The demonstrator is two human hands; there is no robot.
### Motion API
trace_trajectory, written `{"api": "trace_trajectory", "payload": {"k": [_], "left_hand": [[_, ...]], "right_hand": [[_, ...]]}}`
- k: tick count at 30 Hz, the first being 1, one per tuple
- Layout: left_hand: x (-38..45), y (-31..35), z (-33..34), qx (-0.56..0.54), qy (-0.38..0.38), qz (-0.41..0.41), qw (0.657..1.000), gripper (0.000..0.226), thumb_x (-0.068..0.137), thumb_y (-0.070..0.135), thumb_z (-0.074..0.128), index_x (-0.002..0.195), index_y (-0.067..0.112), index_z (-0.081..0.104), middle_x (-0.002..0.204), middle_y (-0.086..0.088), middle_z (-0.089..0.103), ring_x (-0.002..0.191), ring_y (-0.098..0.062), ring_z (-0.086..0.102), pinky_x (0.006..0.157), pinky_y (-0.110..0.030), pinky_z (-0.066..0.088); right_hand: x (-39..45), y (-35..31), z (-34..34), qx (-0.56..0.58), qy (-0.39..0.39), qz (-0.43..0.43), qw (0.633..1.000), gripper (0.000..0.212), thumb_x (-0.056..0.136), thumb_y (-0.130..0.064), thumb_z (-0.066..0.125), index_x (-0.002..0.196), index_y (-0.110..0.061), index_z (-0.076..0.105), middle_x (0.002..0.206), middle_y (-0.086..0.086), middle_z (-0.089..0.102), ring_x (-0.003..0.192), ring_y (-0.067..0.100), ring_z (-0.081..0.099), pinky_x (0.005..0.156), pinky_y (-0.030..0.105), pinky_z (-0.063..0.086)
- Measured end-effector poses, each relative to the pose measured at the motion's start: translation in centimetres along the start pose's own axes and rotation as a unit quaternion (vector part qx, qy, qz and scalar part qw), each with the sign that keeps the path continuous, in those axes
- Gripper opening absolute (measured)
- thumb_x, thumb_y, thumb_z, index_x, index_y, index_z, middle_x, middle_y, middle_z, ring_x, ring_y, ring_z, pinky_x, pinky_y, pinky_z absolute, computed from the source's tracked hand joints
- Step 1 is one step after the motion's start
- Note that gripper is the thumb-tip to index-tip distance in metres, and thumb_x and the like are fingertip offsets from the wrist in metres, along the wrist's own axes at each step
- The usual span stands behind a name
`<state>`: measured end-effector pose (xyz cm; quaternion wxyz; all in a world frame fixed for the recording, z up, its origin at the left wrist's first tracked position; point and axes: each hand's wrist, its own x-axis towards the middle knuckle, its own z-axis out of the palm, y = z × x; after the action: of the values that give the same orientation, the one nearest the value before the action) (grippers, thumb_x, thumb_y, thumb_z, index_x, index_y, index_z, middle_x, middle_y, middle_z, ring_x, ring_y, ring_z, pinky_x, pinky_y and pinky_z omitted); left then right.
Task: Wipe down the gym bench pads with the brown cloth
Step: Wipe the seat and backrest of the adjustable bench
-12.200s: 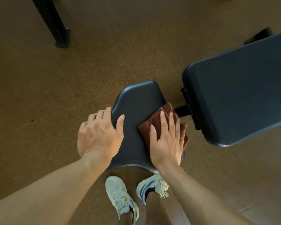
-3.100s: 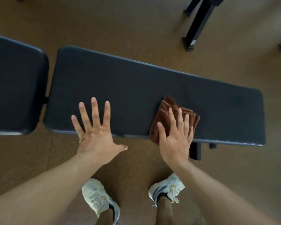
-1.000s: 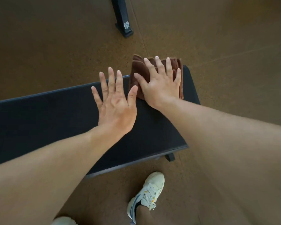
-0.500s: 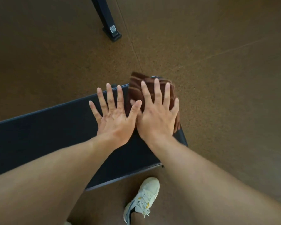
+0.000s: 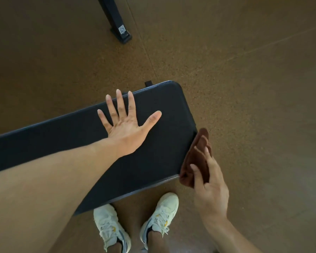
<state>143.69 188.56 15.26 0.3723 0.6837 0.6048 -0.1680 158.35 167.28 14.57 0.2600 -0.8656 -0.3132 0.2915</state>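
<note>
The long black bench pad (image 5: 164, 143) runs from the left edge to its rounded right end in mid-frame. My left hand (image 5: 126, 125) lies flat on top of it, fingers spread, holding nothing. The brown cloth (image 5: 197, 159) is pressed against the pad's right end face, folded and hanging over that edge. My right hand (image 5: 208, 183) grips the cloth from the side, thumb and fingers around it, just off the pad's near right corner.
A black metal equipment leg (image 5: 117, 21) with a small sticker stands on the brown speckled floor (image 5: 254, 79) beyond the bench. My two white sneakers (image 5: 135, 223) are right below the pad's near edge. A small black bracket (image 5: 148, 83) pokes out behind the pad.
My right hand has slid the cloth off the top of the pad and down onto its right end face. My left hand has stayed flat on top, its thumb now spread wide.
</note>
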Motion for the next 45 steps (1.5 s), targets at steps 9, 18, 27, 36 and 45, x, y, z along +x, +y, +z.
{"api": "trace_trajectory", "payload": {"k": [9,18,27,36,45], "left_hand": [[-0.2,-1.2,-1.3,-0.083,-0.016,0.030,0.996,0.097,0.083,0.088,0.007,0.160,0.035,-0.015,0.164,0.005,-0.036,0.146,-0.020,-0.042,0.118,-0.056,-0.027],[-10.7,-5.2,0.1,-0.355,-0.121,0.119,0.919,0.055,0.098,0.034,0.066,0.149,0.042,0.047,0.162,0.013,0.038,0.153,-0.008,0.025,0.123,-0.029,0.014],[-15.6,-6.4,-1.2,-0.557,0.003,0.040,0.830,0.015,0.092,0.032,0.072,0.096,0.024,0.083,0.093,-0.002,0.081,0.093,-0.019,0.078,0.093,-0.043,0.060],[-17.5,-6.9,0.3,-0.533,0.015,0.039,0.845,0.020,0.104,0.020,0.056,0.100,0.023,0.076,0.097,-0.001,0.079,0.096,-0.019,0.076,0.087,-0.041,0.060],[-14.7,-8.6,1.4,-0.373,0.038,-0.023,0.927,0.056,0.092,0.005,0.064,0.136,0.036,0.051,0.117,0.017,0.066,0.097,-0.001,0.067,0.087,-0.027,0.056]], "right_hand": [[-7.0,-1.2,5.0,0.018,0.061,0.035,0.997,0.049,0.105,-0.030,0.058,0.148,-0.052,0.050,0.159,-0.015,0.048,0.139,0.014,0.055,0.105,0.035,0.053],[-10.7,-8.8,1.8,0.420,-0.082,0.154,0.891,0.031,0.102,-0.013,0.057,0.125,-0.030,0.071,0.118,-0.007,0.079,0.114,0.009,0.072,0.095,0.026,0.058],[-10.6,-9.9,5.3,0.512,-0.074,0.324,0.792,0.036,0.100,0.002,0.056,0.119,-0.024,0.073,0.109,0.000,0.080,0.109,0.024,0.075,0.089,0.036,0.058],[-8.0,-11.5,-1.3,0.319,0.316,0.158,0.879,0.024,0.107,-0.040,0.054,0.092,-0.042,0.073,0.085,-0.023,0.074,0.084,-0.004,0.071,0.084,0.027,0.055],[1.7,-10.3,-1.2,-0.096,0.024,-0.005,0.995,0.080,0.103,-0.058,0.053,0.168,-0.030,0.015,0.177,-0.002,0.009,0.161,0.026,0.010,0.130,0.047,0.012]]}}
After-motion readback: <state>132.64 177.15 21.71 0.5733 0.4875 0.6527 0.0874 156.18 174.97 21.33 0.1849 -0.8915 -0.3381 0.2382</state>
